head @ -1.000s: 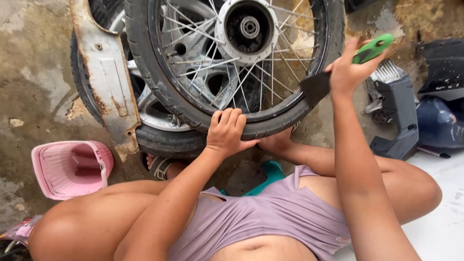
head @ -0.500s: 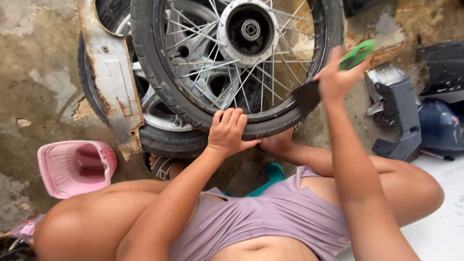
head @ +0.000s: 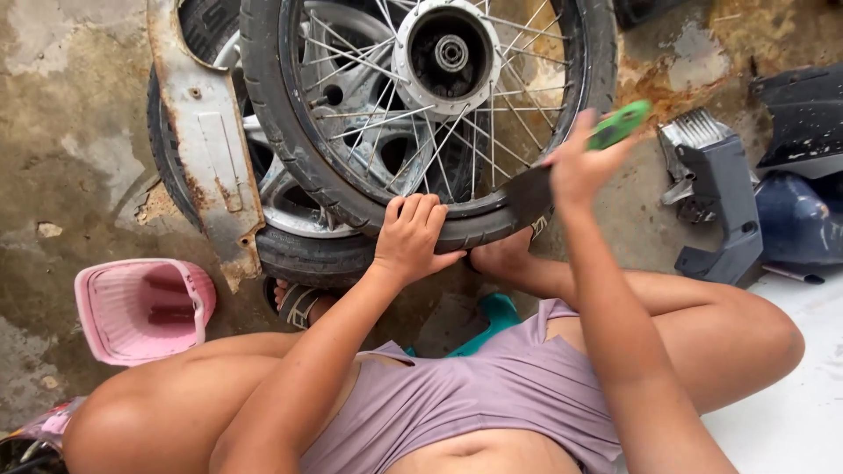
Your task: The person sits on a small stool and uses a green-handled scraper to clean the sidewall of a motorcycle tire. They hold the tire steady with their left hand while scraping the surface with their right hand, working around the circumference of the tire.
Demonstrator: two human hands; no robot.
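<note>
On the tyre (head: 457,233), left hand (head: 411,237) presses; right hand (head: 575,171) angles knife (head: 562,171).

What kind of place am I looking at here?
Likely an informal motorbike repair spot on stained concrete ground: a spoked wheel under the left hand, a second wheel behind, and loose bike body panels.

Bare concrete floor (head: 70,132) is left open at nine o'clock; three o'clock is blocked by grey plastic panels (head: 716,197).

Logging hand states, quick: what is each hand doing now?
Left hand: open, pressed on the tyre.
Right hand: closed on a green-handled knife.
</note>
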